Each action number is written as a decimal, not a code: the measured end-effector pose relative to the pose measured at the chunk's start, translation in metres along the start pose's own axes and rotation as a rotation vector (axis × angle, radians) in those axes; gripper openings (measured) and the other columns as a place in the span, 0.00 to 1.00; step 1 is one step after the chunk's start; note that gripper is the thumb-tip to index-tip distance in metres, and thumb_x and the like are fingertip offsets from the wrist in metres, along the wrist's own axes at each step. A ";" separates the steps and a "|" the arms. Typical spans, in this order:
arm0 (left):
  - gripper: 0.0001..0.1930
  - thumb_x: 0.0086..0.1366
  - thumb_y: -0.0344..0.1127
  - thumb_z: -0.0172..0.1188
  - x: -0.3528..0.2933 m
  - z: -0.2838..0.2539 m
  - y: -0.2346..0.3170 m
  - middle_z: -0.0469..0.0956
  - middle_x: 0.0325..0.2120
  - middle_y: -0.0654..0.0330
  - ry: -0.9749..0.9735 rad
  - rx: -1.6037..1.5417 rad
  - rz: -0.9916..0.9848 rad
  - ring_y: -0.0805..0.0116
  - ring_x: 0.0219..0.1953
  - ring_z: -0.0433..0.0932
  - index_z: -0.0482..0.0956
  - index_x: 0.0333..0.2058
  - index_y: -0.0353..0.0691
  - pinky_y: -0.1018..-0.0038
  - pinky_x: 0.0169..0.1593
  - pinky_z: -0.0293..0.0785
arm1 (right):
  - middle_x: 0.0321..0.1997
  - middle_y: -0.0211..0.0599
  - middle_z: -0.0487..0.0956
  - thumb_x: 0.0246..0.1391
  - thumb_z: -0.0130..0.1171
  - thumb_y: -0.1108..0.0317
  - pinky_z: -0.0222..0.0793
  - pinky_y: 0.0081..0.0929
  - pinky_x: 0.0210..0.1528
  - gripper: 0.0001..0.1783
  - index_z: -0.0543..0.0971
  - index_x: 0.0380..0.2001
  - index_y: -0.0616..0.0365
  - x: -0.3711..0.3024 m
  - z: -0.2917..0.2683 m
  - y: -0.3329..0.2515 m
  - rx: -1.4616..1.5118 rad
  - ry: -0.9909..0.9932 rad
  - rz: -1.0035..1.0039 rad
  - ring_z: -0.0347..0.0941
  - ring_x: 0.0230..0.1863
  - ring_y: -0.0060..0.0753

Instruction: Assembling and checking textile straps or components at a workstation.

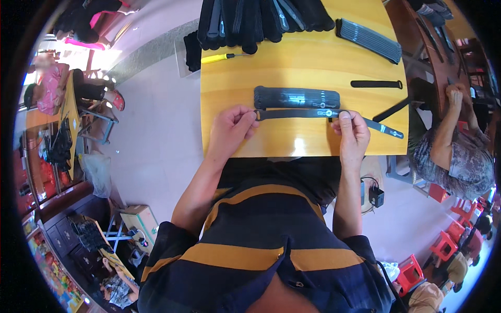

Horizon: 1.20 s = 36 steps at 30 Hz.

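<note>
A black cable strap [297,113] with pale print is stretched flat above the near part of the yellow table. My left hand [234,128] is closed, thumb and finger pinching the strap's slotted left end. Farther along, my right hand [355,133] is closed on it, thumb on top. Just beyond lies a neat stack of black straps [292,97]. From beside my right hand a printed strap end [386,129] runs out to the right; whether it belongs to the held strap I cannot tell. Another black strap [390,110] slants toward the table's right edge.
One loose strap [374,84] and a banded strap bundle [368,41] lie at the right. Many strap bundles [261,21] line the far side, near a yellow-handled pointed tool [218,58]. A person [451,151] works at the right table; others sit at the left.
</note>
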<state>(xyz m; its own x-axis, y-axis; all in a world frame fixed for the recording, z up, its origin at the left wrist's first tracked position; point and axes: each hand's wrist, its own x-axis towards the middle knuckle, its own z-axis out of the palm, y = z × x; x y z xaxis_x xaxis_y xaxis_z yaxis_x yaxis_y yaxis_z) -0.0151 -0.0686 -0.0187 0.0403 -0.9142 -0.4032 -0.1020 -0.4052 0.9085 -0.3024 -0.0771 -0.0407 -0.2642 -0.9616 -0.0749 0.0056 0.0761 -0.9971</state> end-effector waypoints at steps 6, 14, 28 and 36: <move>0.09 0.72 0.35 0.62 0.016 0.002 0.004 0.81 0.23 0.65 0.079 0.141 -0.007 0.81 0.22 0.75 0.83 0.35 0.36 0.81 0.28 0.72 | 0.26 0.18 0.74 0.68 0.63 0.67 0.60 0.12 0.31 0.09 0.82 0.35 0.62 0.009 -0.002 0.001 -0.133 -0.033 0.022 0.65 0.28 0.10; 0.09 0.71 0.33 0.61 0.022 0.005 0.004 0.79 0.20 0.66 0.086 0.319 0.056 0.82 0.21 0.74 0.82 0.32 0.34 0.80 0.27 0.70 | 0.28 0.18 0.74 0.67 0.63 0.70 0.59 0.11 0.32 0.07 0.83 0.36 0.64 0.015 -0.004 0.001 -0.189 -0.046 0.081 0.63 0.29 0.09; 0.08 0.68 0.31 0.64 0.027 0.006 0.001 0.75 0.16 0.59 0.131 0.363 0.029 0.76 0.18 0.70 0.81 0.31 0.34 0.74 0.25 0.67 | 0.29 0.21 0.75 0.66 0.63 0.72 0.62 0.12 0.33 0.07 0.83 0.37 0.66 0.015 -0.002 -0.001 -0.286 -0.025 0.084 0.66 0.30 0.11; 0.08 0.70 0.29 0.63 0.026 0.010 0.003 0.71 0.16 0.69 0.160 0.437 0.088 0.84 0.21 0.66 0.81 0.30 0.33 0.79 0.25 0.63 | 0.27 0.19 0.73 0.65 0.65 0.72 0.59 0.12 0.31 0.06 0.83 0.37 0.66 0.017 0.001 -0.001 -0.273 -0.013 0.097 0.63 0.29 0.10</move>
<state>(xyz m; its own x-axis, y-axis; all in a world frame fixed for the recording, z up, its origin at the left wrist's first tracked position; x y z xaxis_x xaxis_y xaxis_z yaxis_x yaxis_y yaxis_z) -0.0239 -0.0940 -0.0274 0.1618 -0.9482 -0.2734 -0.5196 -0.3174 0.7933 -0.3062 -0.0932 -0.0412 -0.2631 -0.9494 -0.1716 -0.2299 0.2344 -0.9446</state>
